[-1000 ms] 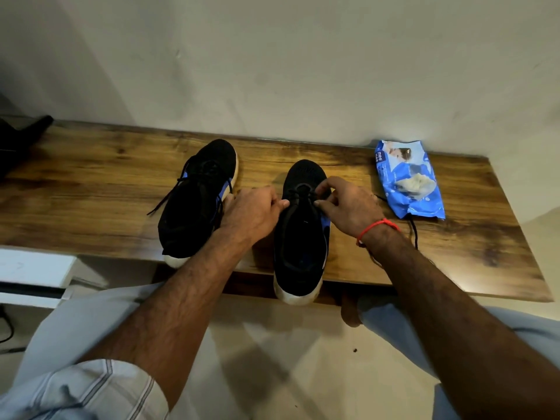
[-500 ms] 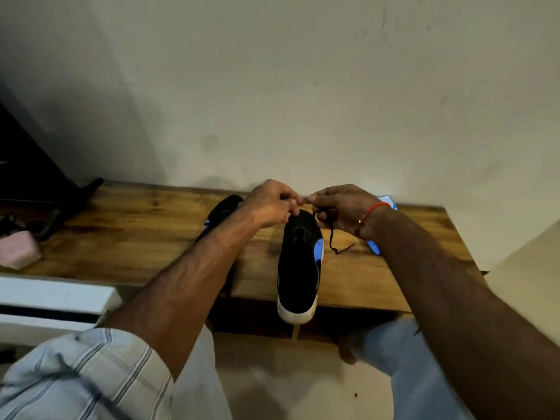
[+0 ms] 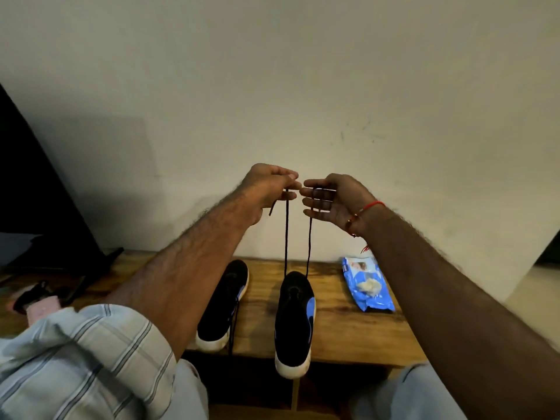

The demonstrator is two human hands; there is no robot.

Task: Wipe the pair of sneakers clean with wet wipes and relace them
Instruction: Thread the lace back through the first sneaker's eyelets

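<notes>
Both hands risen high since a second ago. Left hand (image 3: pixel 266 189) pinches lace (image 3: pixel 286 237); right hand (image 3: pixel 330 201), fingers (image 3: pixel 315 194) loosely curled, holds other end. Right sneaker (image 3: pixel 294 322) on bench (image 3: pixel 348 328). Lacing just started, likely evening ends.

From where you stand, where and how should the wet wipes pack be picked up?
Take the wet wipes pack across its long side edges, near the middle, coming from above with the right hand, which is nearer. It lies flat on the bench, right of the sneaker, with free wood along both edges. Its soft, flat shape suits a pinch across the width.
</notes>
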